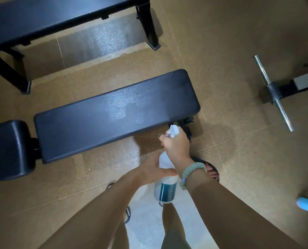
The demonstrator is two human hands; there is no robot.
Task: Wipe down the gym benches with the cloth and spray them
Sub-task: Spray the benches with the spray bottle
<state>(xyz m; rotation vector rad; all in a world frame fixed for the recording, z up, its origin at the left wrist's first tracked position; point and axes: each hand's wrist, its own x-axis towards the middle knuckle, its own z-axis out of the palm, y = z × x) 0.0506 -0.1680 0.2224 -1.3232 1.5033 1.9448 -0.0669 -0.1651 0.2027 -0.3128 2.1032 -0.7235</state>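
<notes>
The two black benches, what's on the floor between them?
Only bare floor shows between the near bench and the far bench in the head view: brown tiles, with a shiny wet-looking patch under the far one.

Spray bottle [165, 186] before bench [113, 114]

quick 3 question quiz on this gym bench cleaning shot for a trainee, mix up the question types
1. True or false: the right hand grips the trigger head of the spray bottle.
2. Which bench shows a pale sheen mid-pad? A) near bench B) far bench
3. Fill in: the left hand touches the bottle's ____.

Key: 1 true; 2 A; 3 body.
</notes>
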